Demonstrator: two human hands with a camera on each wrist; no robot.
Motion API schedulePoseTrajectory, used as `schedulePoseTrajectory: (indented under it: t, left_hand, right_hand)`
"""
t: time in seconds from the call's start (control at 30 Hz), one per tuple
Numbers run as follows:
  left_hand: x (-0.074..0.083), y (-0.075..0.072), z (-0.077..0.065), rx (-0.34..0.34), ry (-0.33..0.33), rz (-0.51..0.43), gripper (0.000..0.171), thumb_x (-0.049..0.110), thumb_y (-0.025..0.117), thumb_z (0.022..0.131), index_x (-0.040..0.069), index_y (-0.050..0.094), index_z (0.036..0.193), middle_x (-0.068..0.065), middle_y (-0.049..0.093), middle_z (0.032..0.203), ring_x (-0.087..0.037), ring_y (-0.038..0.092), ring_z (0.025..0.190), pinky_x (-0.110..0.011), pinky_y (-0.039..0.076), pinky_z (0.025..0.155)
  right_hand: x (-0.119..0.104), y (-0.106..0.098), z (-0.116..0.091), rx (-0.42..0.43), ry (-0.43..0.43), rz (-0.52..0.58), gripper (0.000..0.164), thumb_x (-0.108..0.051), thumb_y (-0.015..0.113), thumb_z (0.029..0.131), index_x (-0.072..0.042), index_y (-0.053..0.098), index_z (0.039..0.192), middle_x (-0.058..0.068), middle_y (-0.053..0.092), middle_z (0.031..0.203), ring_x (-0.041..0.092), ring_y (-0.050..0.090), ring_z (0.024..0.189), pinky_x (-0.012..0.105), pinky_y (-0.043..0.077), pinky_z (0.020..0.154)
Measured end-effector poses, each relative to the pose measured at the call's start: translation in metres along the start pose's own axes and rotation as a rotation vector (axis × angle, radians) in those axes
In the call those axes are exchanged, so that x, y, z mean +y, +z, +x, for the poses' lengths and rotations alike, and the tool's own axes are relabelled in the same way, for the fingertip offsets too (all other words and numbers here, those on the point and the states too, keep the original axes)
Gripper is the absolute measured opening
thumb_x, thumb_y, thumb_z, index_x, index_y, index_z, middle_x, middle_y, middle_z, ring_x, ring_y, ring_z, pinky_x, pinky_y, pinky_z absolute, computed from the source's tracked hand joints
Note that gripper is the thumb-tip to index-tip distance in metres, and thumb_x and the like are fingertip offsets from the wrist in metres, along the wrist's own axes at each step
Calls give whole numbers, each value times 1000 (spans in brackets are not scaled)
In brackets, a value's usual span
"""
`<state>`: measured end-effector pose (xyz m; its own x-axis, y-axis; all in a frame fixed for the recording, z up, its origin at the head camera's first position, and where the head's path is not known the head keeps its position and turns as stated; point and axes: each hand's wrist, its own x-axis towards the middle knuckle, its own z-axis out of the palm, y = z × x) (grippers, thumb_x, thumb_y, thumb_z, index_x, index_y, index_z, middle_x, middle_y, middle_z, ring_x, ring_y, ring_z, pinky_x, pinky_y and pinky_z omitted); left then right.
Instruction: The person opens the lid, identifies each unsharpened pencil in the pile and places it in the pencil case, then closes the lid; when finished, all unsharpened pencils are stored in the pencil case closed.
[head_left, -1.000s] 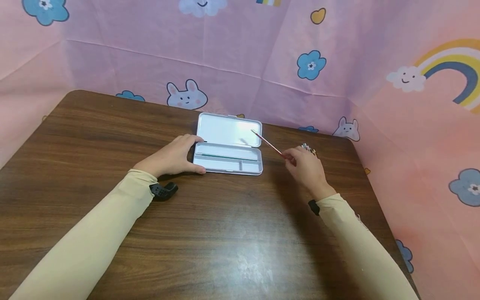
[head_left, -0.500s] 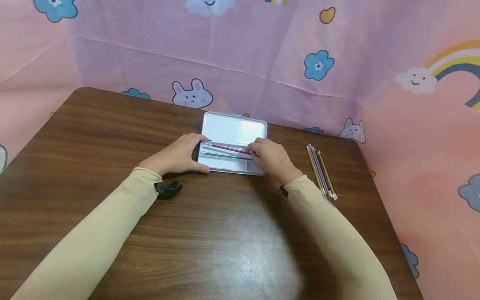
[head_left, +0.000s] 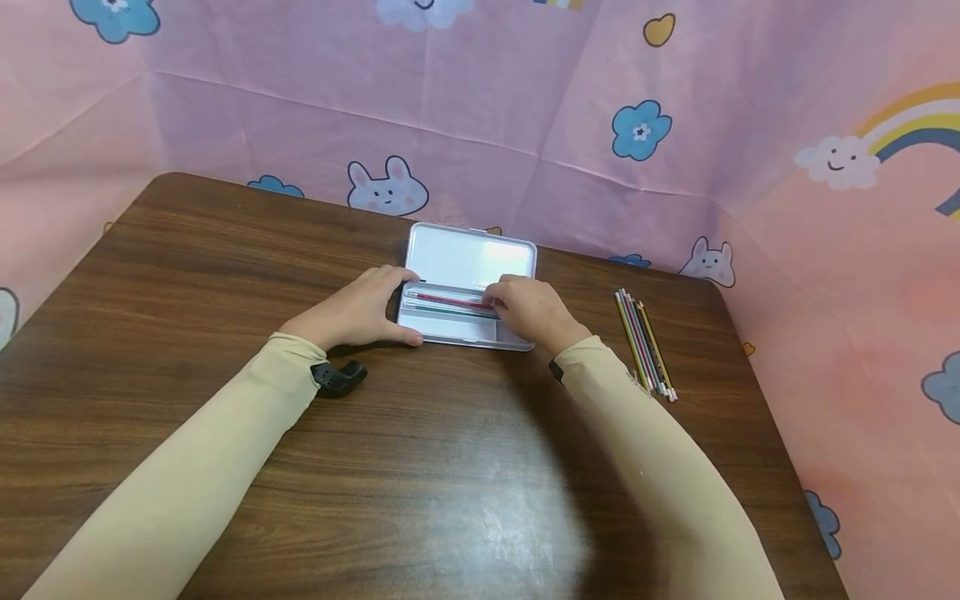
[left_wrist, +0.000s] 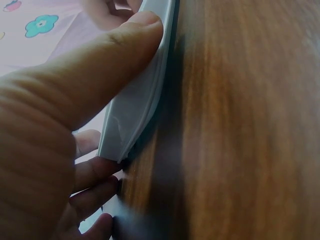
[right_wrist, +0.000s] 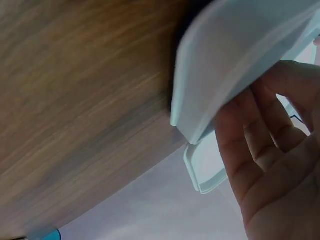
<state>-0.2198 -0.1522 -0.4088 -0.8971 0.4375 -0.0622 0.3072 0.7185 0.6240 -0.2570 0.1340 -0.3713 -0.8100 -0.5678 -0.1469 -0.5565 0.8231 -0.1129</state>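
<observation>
A white pencil case (head_left: pixel 471 254) lies with its lid raised toward the back of the table. My left hand (head_left: pixel 354 308) grips its left end, thumb on the front wall and index finger at the hinge side. In the left wrist view that thumb presses the case wall (left_wrist: pixel 137 95). Inside the long compartment lie a red pencil (head_left: pixel 450 299) and, in front of it, a green pencil (head_left: pixel 450 312). My right hand (head_left: pixel 532 312) holds the red pencil's right end, which its fingers hide. The right wrist view shows those fingers (right_wrist: pixel 232 132) reaching over the case wall (right_wrist: pixel 215 65).
Several pencils (head_left: pixel 645 346) lie side by side on the brown table (head_left: pixel 420 467), right of the case. A pink patterned cloth (head_left: pixel 517 108) hangs behind the table and along its right side.
My right hand has carried the red pencil leftward from near the pencil pile and lowered it into the case beside the green one. The left hand has kept its grip on the case.
</observation>
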Motion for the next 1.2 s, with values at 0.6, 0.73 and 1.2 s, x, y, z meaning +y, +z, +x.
schedulePoseTrajectory:
  t: [0.6,0.73,1.2]
  left_hand:
    - [3,2,1,9,8,18,102,61,84,79,7,39,154,-18,41,157,-37,35,146,-59,32,118]
    - [3,3,1,10,11,27,102,61,84,79,7,39,154,-18,42,156,-37,35,146,-59,32,118]
    - [2,4,1,11,-7,34,105,63,83,78,8,38,154,-18,40,157,-37,34,146,-59,32,118]
  right_hand:
    - [9,4,-1,-1,-115,40,26,-7,58,104,-17,78,117,1,70,105,16,61,92,35,54,88]
    - [10,2,-2,-20,-123,59,27,-7,59,104,-16,78,119,1,71,108,16,62,95,36,53,91]
    - [10,1,-6,-26,-139,74,26,-8,58,105,-11,75,125,4,71,112,17,63,98,34,53,93]
